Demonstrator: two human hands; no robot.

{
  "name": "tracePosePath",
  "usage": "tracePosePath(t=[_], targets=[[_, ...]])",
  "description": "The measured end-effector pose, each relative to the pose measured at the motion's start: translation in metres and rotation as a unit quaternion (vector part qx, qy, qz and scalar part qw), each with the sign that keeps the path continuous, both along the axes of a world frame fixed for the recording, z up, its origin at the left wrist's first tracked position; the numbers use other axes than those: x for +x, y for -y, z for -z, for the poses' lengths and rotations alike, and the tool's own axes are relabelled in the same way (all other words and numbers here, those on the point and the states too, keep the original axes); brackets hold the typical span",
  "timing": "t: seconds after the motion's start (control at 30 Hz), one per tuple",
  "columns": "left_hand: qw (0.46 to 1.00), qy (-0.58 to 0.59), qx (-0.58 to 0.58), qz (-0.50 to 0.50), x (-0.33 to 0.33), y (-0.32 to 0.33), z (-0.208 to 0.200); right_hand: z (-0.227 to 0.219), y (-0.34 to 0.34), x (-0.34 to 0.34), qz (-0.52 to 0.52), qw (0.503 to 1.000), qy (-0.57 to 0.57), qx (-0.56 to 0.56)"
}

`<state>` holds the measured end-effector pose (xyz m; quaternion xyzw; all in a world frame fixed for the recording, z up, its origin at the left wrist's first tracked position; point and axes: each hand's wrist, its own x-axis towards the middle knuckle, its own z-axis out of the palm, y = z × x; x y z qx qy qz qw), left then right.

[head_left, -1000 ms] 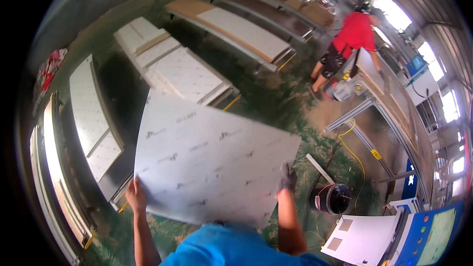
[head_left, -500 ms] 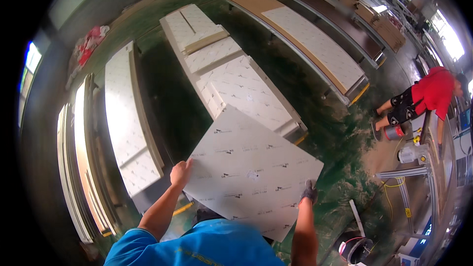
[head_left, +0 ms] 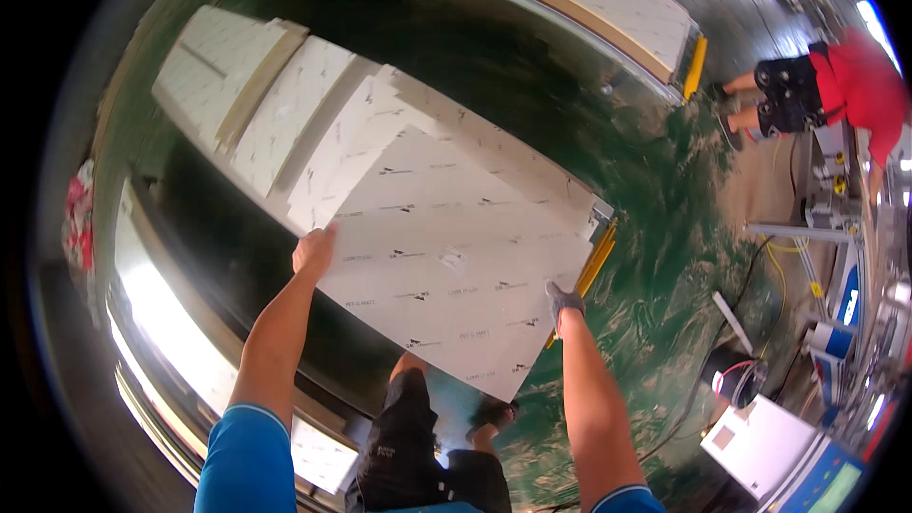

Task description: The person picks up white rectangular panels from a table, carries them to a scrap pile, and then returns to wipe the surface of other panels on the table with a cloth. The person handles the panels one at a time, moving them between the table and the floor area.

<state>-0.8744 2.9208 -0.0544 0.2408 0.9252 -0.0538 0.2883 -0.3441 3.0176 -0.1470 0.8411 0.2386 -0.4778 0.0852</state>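
Left hand (head_left: 313,250): bare, gripping the left edge of a white board (head_left: 446,256). Right hand (head_left: 564,299): grey-gloved, clamped on its right edge. I read the spread grip as keeping the wide board level over the stack of white boards (head_left: 285,114) on the green floor (head_left: 655,190). Against half a second ago, the board sits further over the stack; the person in red (head_left: 845,85) shows upper right.

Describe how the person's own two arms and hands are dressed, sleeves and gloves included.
Both arms come out of short bright blue sleeves and are bare from there to the wrist. The left hand wears no glove. The right hand wears a grey glove, close-fitting and ending at the wrist. No watch, band or marking shows on either forearm. Below are dark shorts.
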Motion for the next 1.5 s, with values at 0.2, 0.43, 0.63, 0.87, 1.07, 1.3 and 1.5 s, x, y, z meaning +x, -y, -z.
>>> tracePosePath(t=[0.2, 0.43, 0.63, 0.87, 1.07, 1.3, 1.5], targets=[[0.996, -0.006, 0.061, 0.057, -0.067, -0.012, 0.054, 0.009, -0.029, -0.044, -0.046, 0.993, -0.052, 0.092], [0.94, 0.015, 0.064, 0.336, 0.004, 0.068, 0.018, -0.074, 0.12, 0.006, -0.31, 0.941, -0.072, 0.115], [0.832, 0.167, -0.027, 0.529, 0.175, 0.146, -0.056, -0.186, 0.333, 0.089, -0.251, 0.959, -0.023, 0.132], [0.681, 0.586, -0.109, 0.425, 0.46, 0.246, -0.121, -0.293, 0.466, 0.159, -0.196, 0.962, -0.087, 0.169], [0.529, 0.519, -0.275, 0.612, 0.689, 0.326, -0.242, -0.448, 0.595, 0.267, 0.013, 0.935, 0.054, 0.35], [0.506, 0.56, -0.393, 0.525, 0.882, 0.443, -0.285, -0.466, 0.767, 0.396, 0.124, 0.881, 0.184, 0.418], [0.336, 0.446, -0.415, 0.718, 0.994, 0.544, -0.29, -0.444, 0.874, 0.431, 0.283, 0.836, 0.214, 0.418]])
